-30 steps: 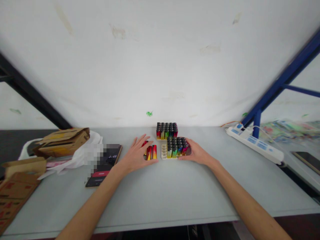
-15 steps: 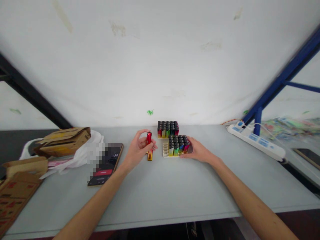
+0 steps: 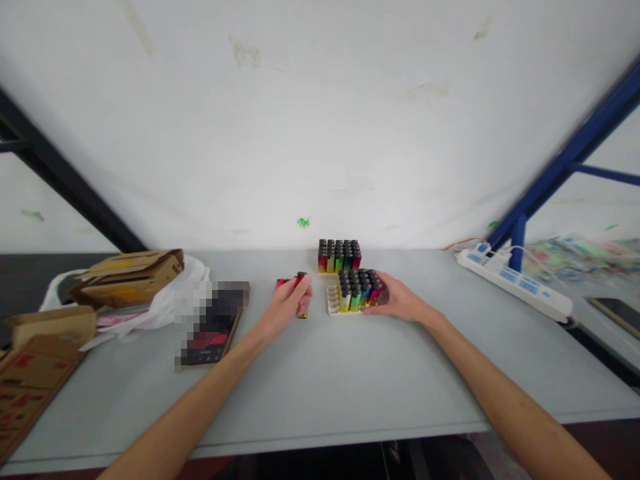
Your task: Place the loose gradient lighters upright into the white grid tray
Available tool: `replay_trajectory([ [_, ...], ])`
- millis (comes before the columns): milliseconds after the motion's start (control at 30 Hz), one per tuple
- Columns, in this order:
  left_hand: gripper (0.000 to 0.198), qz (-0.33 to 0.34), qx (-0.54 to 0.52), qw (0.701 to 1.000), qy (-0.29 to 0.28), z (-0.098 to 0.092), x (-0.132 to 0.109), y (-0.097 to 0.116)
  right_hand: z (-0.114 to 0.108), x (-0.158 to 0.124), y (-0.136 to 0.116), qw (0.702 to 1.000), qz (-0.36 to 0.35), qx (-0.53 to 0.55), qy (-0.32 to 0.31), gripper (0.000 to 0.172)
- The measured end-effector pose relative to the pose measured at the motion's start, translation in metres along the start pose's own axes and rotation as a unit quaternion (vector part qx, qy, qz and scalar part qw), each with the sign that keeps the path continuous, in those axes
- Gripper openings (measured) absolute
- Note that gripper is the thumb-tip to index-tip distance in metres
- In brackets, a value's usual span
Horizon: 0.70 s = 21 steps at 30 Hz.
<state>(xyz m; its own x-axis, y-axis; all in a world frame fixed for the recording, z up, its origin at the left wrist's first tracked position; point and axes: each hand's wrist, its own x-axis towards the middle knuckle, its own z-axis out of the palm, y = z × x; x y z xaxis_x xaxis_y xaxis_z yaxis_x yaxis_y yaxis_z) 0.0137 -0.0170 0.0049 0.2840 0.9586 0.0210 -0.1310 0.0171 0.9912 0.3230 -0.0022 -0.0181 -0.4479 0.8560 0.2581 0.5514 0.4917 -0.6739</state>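
My left hand (image 3: 286, 305) is closed around red-and-gold lighters (image 3: 303, 315). One stands upright by the thumb, and a second red end shows behind the fingers; how many I hold is partly hidden. To its right is a white tray (image 3: 334, 309) with rows of upright lighters (image 3: 355, 293) in yellow, green, blue and magenta with black tops. The slots in its left column hold no lighters. My right hand (image 3: 395, 299) is wrapped round the right side of this tray and its lighters.
Behind the front tray stands another block of lighters (image 3: 339, 257). To the left lie a phone (image 3: 220, 327), a white plastic bag (image 3: 193, 277) and opened cardboard boxes (image 3: 133, 277). A power strip (image 3: 515, 283) and another phone (image 3: 617, 313) are on the right.
My left hand has turned and its fingers have closed around the red lighters, which were held more openly before. My right hand stays on the tray. The view has shifted slightly.
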Motion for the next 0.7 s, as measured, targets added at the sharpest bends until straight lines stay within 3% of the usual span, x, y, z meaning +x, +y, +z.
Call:
replay_trajectory([
  [233, 0.066, -0.066, -0.051, 0.995, -0.059, -0.002, 0.002, 0.003, 0.0, 0.002, -0.009, 1.0, 0.003, -0.006, -0.011, 0.081],
  [700, 0.046, -0.098, -0.077, 0.99, -0.065, 0.0, -0.003, 0.01, -0.002, 0.001, -0.006, 1.0, 0.016, -0.012, -0.023, 0.086],
])
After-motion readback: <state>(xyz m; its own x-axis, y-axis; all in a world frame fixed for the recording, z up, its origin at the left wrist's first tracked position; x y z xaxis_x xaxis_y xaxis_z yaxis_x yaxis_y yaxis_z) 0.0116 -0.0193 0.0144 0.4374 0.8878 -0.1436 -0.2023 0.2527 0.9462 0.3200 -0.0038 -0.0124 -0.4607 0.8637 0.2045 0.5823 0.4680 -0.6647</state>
